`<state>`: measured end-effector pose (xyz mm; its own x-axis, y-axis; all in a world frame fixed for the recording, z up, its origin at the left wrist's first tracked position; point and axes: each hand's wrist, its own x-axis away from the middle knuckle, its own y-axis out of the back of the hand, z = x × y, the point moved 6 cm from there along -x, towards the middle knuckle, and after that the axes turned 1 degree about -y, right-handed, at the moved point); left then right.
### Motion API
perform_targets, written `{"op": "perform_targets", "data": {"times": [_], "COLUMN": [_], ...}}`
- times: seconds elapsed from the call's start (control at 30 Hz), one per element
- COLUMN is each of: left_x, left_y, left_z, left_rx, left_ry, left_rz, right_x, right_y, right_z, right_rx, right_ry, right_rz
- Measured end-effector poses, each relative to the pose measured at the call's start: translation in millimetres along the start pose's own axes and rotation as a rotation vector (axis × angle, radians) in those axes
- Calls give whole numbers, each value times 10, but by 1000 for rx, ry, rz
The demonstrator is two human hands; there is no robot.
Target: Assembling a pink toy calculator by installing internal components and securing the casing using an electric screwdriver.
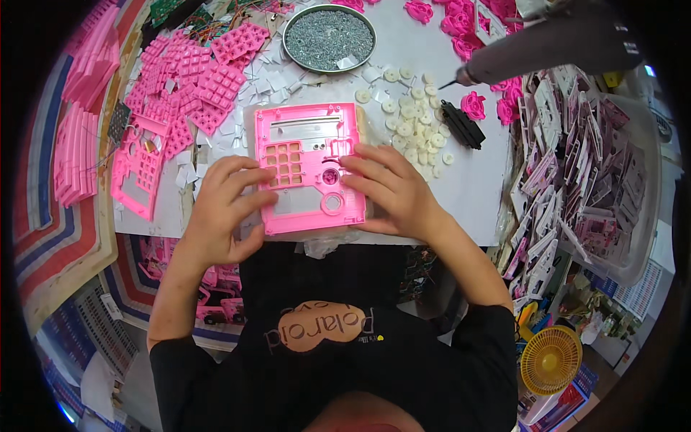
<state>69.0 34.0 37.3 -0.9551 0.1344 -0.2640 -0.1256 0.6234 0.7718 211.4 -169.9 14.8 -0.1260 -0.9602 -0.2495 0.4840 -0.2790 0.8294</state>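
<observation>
A pink plastic casing panel lies in front of me with its inner side up, on a flat tan support at the table's near edge. It has a grid of key holes, a clear window strip and two round openings, one with a darker pink piece in it. My left hand steadies the left edge, fingertips on the key grid. My right hand grips the right edge, its fingers reaching over beside the round openings. The right fingertips partly hide that side, so anything small beneath them cannot be seen.
Pink key pads are heaped at the left, near a second pink panel. A round tin of screws stands behind. White plastic wheels, a black part and a hanging electric screwdriver are at the right, before stacked boards.
</observation>
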Motion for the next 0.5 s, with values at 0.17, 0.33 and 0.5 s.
{"op": "perform_targets", "data": {"times": [0.17, 0.33, 0.5], "left_x": [-147, -227, -222], "left_y": [-77, -447, -470], "left_z": [5, -203, -207], "left_rx": [-82, -180, -188], "left_ry": [20, -20, -3], "left_rz": [-59, 177, 176], "right_x": [-16, -32, -261], "right_y": [43, 235, 481], "right_z": [33, -229, -836], "right_rx": [-41, -275, 290], "right_ry": [-13, -132, -492], "right_rz": [55, -115, -212]}}
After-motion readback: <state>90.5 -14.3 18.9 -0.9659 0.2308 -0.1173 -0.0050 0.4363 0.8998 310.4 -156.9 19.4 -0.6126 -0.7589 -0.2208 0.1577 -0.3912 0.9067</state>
